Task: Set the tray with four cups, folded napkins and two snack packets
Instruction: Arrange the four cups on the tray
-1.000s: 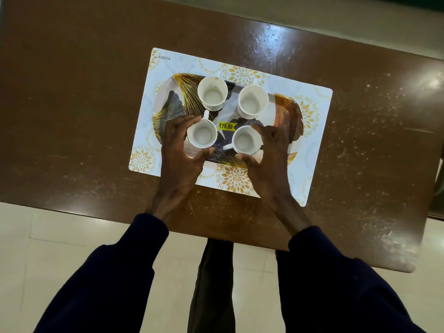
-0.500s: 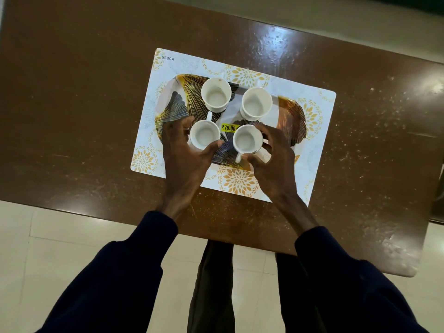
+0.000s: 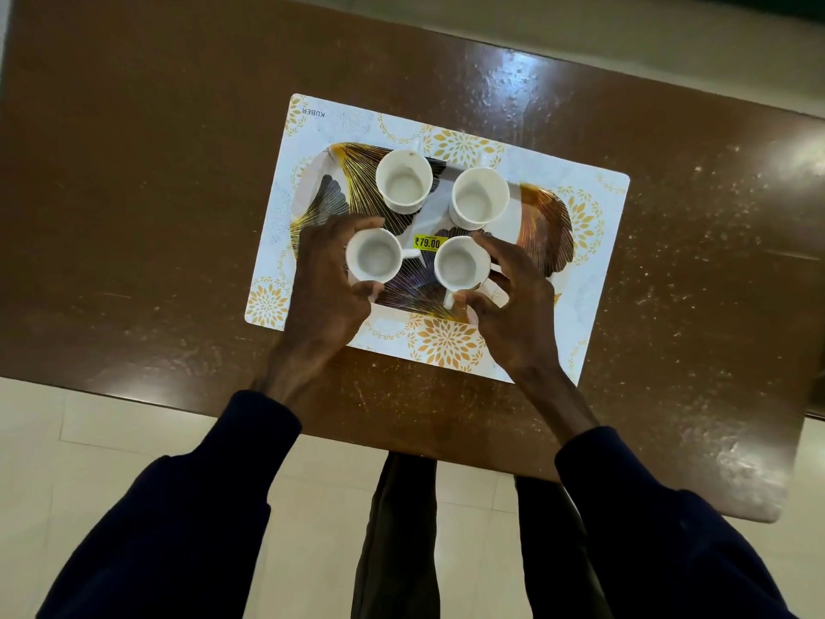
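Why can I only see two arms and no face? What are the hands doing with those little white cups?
The camera sits on the person's head and looks down, so you see what they see: their own arms in dark sleeves, and their legs below the table edge.

On the brown table lies a white placemat with yellow flowers. On it sits a tray with gold leaf patterns and a yellow price sticker.

Four empty white cups stand on the tray. The two far cups stand alone. The left hand wraps around the near left cup, and the right hand holds the near right cup. Both cups seem to rest on the tray.

No napkins or snack packets are in sight.
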Available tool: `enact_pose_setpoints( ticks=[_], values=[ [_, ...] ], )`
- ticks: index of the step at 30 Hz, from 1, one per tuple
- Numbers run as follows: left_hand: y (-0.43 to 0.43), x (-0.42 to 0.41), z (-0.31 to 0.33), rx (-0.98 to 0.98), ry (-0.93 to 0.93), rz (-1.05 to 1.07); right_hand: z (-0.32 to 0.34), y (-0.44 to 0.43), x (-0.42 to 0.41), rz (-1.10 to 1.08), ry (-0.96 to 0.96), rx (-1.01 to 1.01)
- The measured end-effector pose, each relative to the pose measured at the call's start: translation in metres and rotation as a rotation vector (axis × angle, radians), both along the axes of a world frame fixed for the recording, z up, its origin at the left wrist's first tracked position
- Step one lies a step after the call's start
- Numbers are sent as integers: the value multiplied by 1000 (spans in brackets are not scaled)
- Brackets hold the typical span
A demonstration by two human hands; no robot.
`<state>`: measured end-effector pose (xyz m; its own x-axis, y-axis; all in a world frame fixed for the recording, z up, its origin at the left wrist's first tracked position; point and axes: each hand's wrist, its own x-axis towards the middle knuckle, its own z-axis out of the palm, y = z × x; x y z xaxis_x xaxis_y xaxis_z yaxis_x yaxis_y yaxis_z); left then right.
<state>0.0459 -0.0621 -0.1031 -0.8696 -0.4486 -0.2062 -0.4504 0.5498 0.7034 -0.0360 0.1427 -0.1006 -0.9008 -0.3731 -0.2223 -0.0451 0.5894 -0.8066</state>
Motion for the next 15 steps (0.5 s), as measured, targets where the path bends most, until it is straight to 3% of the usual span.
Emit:
enact_pose_setpoints(
  ticks=[3,9,15],
  values=[
    [0,-1,1,13,17,-19,1,1,0,-4,5,-15],
    [16,-5,-1,12,-15,216,1,0,0,-6,1,-4],
    [7,0,-2,126,32,84,0,1,1,1,14,-9]
  ],
)
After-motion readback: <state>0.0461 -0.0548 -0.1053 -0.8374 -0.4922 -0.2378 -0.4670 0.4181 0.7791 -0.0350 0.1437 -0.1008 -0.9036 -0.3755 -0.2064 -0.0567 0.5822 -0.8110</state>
